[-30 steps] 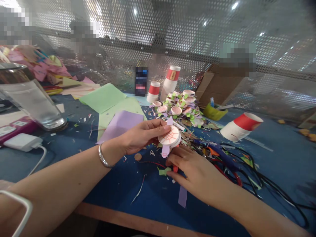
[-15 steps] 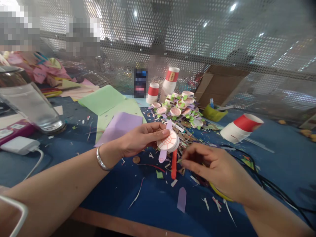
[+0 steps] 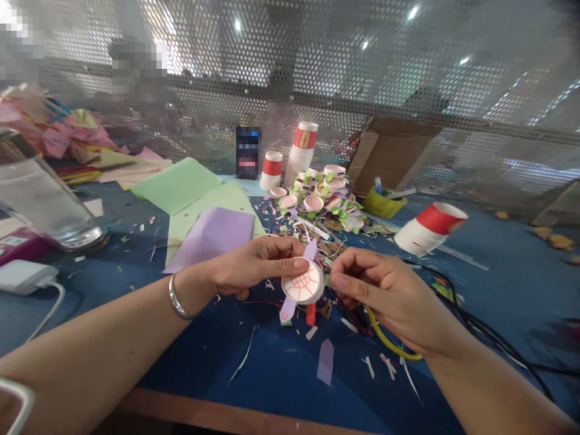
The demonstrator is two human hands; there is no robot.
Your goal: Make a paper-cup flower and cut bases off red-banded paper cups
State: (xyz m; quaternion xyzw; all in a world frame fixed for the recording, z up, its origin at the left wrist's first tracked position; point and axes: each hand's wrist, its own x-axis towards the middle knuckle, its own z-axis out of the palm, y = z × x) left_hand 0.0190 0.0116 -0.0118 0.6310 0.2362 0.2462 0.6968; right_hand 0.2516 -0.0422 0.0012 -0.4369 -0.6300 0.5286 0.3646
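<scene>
My left hand [image 3: 260, 266] is closed on a paper turtle [image 3: 303, 283], thumb on top. It has a white disc shell with orange lines and purple strips at both ends; the lower strip bears a small drawn face. My right hand [image 3: 380, 293] pinches a small green paper piece [image 3: 328, 280] close by the shell's right side; whether they touch I cannot tell. Under the turtle lies a red marker [image 3: 310, 314], partly hidden. A yellow looped handle [image 3: 394, 348] shows below my right hand. A cut purple strip [image 3: 325, 362] rests on the blue table [image 3: 190, 374].
Behind my hands is a pile of finished paper turtles [image 3: 333, 196], with stacked paper cups [image 3: 301, 160] behind. Green paper [image 3: 181, 184] and purple paper [image 3: 217, 232] lie left, near a water glass [image 3: 54, 205]. Another cup stack [image 3: 430, 228] and black cables [image 3: 480, 332] are at right. Scraps litter the middle.
My right hand has moved in closer to the turtle with the green piece. The turtle is slightly lower and more tilted, now covering more of the red marker.
</scene>
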